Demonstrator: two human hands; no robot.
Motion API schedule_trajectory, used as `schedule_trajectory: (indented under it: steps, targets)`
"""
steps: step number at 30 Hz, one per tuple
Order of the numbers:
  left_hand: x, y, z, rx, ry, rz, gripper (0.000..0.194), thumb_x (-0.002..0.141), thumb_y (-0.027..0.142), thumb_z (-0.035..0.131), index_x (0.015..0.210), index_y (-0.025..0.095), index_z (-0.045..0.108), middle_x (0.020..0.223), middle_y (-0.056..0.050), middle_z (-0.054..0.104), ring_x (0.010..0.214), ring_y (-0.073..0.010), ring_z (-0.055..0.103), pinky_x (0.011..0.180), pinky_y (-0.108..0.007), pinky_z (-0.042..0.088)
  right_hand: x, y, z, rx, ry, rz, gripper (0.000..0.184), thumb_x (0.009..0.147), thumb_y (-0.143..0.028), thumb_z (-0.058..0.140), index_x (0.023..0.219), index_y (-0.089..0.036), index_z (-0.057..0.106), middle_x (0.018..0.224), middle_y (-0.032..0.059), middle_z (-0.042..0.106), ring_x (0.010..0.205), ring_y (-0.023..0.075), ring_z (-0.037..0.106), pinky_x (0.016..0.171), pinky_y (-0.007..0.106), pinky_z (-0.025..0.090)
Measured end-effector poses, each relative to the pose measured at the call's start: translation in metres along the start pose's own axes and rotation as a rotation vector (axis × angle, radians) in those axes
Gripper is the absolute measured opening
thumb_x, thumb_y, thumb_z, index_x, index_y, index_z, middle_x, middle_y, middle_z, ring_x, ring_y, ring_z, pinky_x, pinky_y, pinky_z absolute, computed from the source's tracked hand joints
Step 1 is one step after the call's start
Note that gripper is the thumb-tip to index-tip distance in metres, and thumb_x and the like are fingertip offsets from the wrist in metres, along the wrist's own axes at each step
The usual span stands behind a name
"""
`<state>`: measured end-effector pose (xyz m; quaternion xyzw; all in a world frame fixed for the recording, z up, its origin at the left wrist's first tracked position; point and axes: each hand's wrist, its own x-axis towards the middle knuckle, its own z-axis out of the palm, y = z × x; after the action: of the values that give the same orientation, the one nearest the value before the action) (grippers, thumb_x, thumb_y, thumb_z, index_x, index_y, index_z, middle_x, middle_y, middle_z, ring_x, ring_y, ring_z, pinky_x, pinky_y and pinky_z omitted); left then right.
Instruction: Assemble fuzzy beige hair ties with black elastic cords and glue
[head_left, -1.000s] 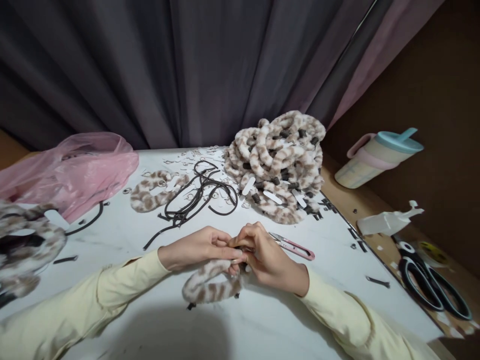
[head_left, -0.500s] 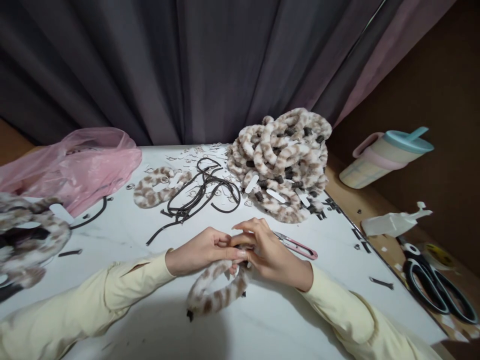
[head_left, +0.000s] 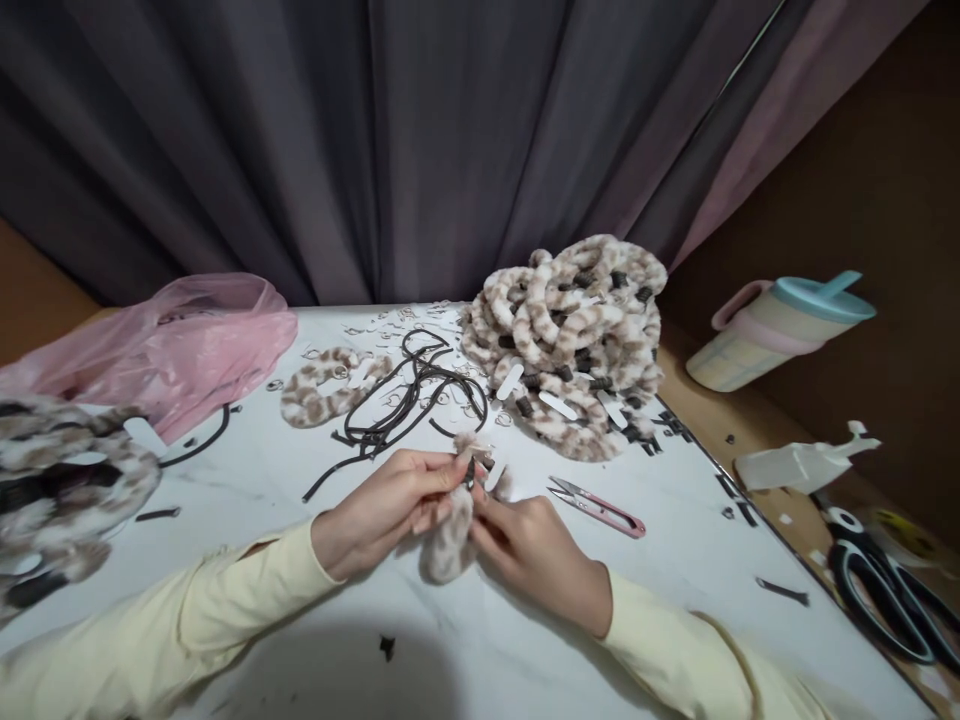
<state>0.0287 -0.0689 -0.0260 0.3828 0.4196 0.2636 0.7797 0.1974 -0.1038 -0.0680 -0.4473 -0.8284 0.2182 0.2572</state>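
Note:
A fluffy white ring with brown spots [head_left: 448, 550] is held between my two hands above the table. My left hand [head_left: 390, 505] pinches it from the left, thumb close to a dark band [head_left: 470, 473] on the ring. From the right, my right hand [head_left: 536, 550] grips the same ring with its fingers closed. A narrow white tag [head_left: 495, 476] shows just above my right fingertips. Part of the ring is hidden behind my fingers. Pink-handled thread snips [head_left: 600, 508] lie on the table beyond my right hand.
A heap of spotted plush rings [head_left: 577, 330] stands at the back, beside tangled dark cords [head_left: 409, 395] and small metal clasps. More rings [head_left: 75, 480] and a pink plastic bag [head_left: 217, 340] lie left. Scissors [head_left: 885, 590], a white bottle [head_left: 802, 462] and a tumbler [head_left: 772, 330] stand or lie right.
The ring has been turned and raised in my hands, its loop no longer facing up toward me. My right hand has lowered. A black scrap on the table shows fully now.

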Motion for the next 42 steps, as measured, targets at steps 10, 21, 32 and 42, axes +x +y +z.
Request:
schedule_trajectory:
  steps: [10, 21, 32, 42]
  targets:
    - [0.006, -0.033, -0.005, 0.004, 0.005, 0.015, 0.035, 0.076, 0.042, 0.065, 0.078, 0.007, 0.067, 0.071, -0.006, 0.065, 0.059, -0.0100, 0.057, 0.059, -0.021, 0.045, 0.002, -0.009, -0.022, 0.242, 0.095, 0.117, 0.026, 0.085, -0.031, 0.050, 0.062, -0.018, 0.045, 0.045, -0.0054, 0.043, 0.039, 0.0064, 0.036, 0.042, 0.019, 0.028]
    - [0.003, -0.032, 0.003, 0.266, 0.037, 0.099, 0.046, 0.076, 0.054, 0.056, 0.068, 0.010, 0.061, 0.054, -0.003, 0.062, 0.049, -0.0126, 0.059, 0.052, -0.022, 0.048, 0.003, -0.011, -0.022, -0.131, -0.214, -0.067, 0.019, 0.091, -0.017, 0.029, 0.081, -0.017, 0.045, 0.062, -0.0002, 0.053, 0.047, 0.0101, 0.043, 0.050, 0.023, 0.030]
    - [0.005, -0.033, 0.002, 0.319, 0.028, 0.088, 0.044, 0.079, 0.057, 0.049, 0.071, 0.013, 0.051, 0.048, -0.002, 0.060, 0.037, -0.0113, 0.056, 0.036, -0.018, 0.042, 0.002, 0.000, -0.021, -0.342, -0.249, -0.174, 0.020, 0.062, -0.006, 0.040, 0.077, -0.020, 0.039, 0.065, 0.0017, 0.053, 0.054, 0.0153, 0.045, 0.050, 0.025, 0.028]
    - [0.006, -0.030, 0.000, 0.334, 0.030, 0.106, 0.041, 0.081, 0.054, 0.048, 0.069, 0.015, 0.046, 0.049, 0.001, 0.059, 0.035, -0.0099, 0.054, 0.035, -0.018, 0.040, 0.001, 0.000, -0.015, -0.255, -0.106, -0.137, 0.026, 0.054, -0.005, 0.037, 0.074, -0.021, 0.036, 0.059, -0.0003, 0.049, 0.050, 0.0142, 0.041, 0.047, 0.024, 0.026]
